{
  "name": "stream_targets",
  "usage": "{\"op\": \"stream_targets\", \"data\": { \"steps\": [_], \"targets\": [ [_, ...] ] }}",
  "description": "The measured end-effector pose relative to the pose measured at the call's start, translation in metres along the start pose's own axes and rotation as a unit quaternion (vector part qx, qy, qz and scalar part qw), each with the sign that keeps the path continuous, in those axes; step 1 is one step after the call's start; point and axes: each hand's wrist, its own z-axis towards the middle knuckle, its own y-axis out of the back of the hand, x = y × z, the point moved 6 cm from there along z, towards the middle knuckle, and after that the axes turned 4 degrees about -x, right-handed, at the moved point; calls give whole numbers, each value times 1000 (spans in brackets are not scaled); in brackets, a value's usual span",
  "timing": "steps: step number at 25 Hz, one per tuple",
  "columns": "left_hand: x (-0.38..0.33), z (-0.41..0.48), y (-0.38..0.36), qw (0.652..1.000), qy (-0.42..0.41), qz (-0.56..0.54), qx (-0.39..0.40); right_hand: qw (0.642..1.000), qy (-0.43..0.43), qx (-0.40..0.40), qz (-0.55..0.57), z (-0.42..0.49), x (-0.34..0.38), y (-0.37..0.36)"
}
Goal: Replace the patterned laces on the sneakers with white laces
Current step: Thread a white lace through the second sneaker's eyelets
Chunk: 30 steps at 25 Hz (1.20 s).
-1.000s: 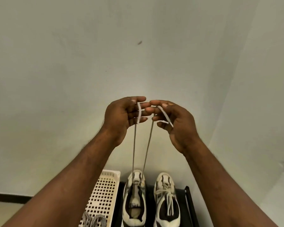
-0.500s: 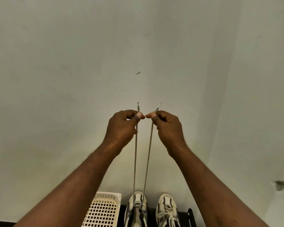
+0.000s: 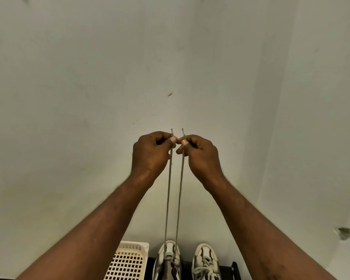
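While the white lace (image 3: 168, 199) is running taut up from the left sneaker (image 3: 167, 257) below, the left grip (image 3: 150, 154) and right grip (image 3: 200, 156) are each pinching one strand just under its tip, side by side, probably evening the two ends.

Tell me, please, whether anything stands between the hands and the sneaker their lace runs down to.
Nothing visible does. Both lace strands run straight from the left hand and right hand down to the sneaker; the basket sits beside it.
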Motion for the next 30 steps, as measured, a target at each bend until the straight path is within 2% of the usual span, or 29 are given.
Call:
{"op": "stream_targets", "data": {
  "steps": [12,16,23,27,30],
  "targets": [
    [-5,5,-8,999,-20,29,17,1000,-10,-10,23,2,2,0],
    [9,0,-9,998,-18,41,52,1000,-2,-1,30,-4,-16,1],
    [114,-47,-16,977,-9,176,121,994,-96,48,-14,-48,-118,-6],
    [199,-87,-23,962,78,206,161,983,-161,68,-49,-86,-189,-20],
    [263,-124,-28,927,131,288,202,969,-212,103,-71,-120,-245,-36]
  ]
}}
